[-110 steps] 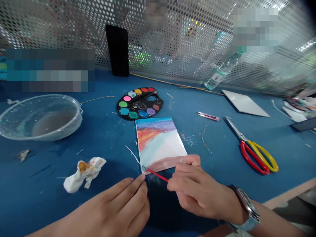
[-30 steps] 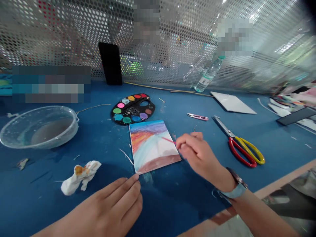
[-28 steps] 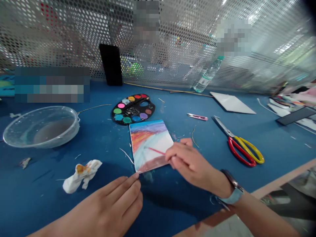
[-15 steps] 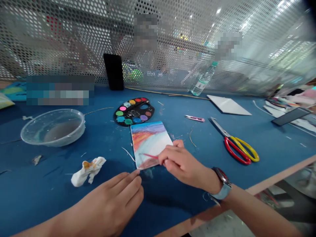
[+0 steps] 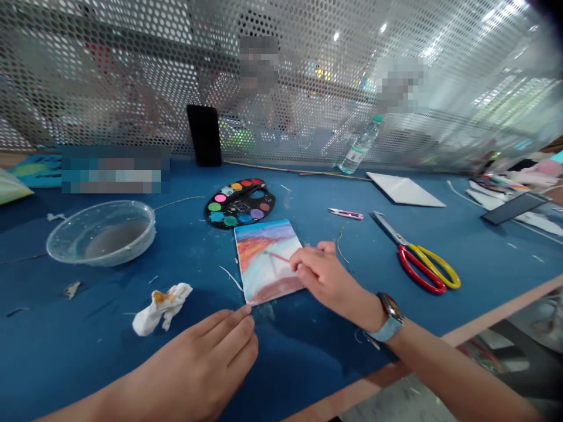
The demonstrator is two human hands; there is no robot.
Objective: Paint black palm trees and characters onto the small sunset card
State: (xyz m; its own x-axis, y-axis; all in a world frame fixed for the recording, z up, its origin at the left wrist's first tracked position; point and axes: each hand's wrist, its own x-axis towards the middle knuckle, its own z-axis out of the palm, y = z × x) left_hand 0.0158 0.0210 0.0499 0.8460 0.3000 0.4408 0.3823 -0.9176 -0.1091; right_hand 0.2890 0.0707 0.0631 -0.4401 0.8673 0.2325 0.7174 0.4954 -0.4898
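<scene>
A small painted card [image 5: 267, 258] with orange, blue and brown washes lies on the blue table [image 5: 65, 328]. My right hand [image 5: 323, 276], with a watch on its wrist, pinches a thin red paintbrush [image 5: 278, 257] whose tip rests on the middle of the card. Flat on the table, my left hand [image 5: 206, 360] has its fingers stretched out, the fingertips at the card's near left corner. A round black watercolour palette [image 5: 240, 203] sits just beyond the card.
A clear bowl of murky water [image 5: 102, 232] stands at the left, a stained crumpled tissue [image 5: 162, 305] nearer. Red-and-yellow scissors [image 5: 420, 261], small pink snips [image 5: 346, 214] and a white sheet [image 5: 404, 190] lie right. A black phone [image 5: 204, 135] and a bottle [image 5: 359, 146] lean on the perforated screen.
My right hand carried the brush from the card's near left corner up over its middle, down toward the brown band, and back to the middle. My left hand stayed put.
</scene>
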